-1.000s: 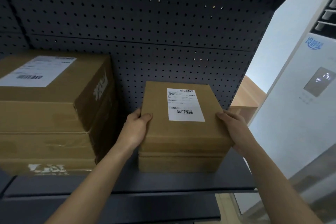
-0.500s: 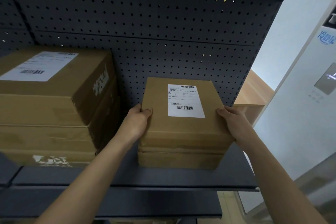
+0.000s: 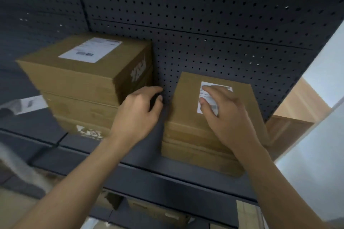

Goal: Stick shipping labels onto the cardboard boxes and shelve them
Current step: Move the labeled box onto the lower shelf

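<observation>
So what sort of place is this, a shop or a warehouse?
Most likely a stockroom or parcel depot: a dark metal shelf with a pegboard back, holding cardboard boxes that carry barcoded labels.

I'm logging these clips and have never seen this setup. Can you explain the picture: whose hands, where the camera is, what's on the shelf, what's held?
No machine here: a person works with bare hands, and the one camera sits on their head, looking forward and down. A dark shelf with a perforated back panel carries a stack of cardboard boxes on the left and, to the right, a small box on top of a second box. The right hand lies over the small box's white label, fingers relaxed. The left hand hovers between the stacks, gripping nothing.
</observation>
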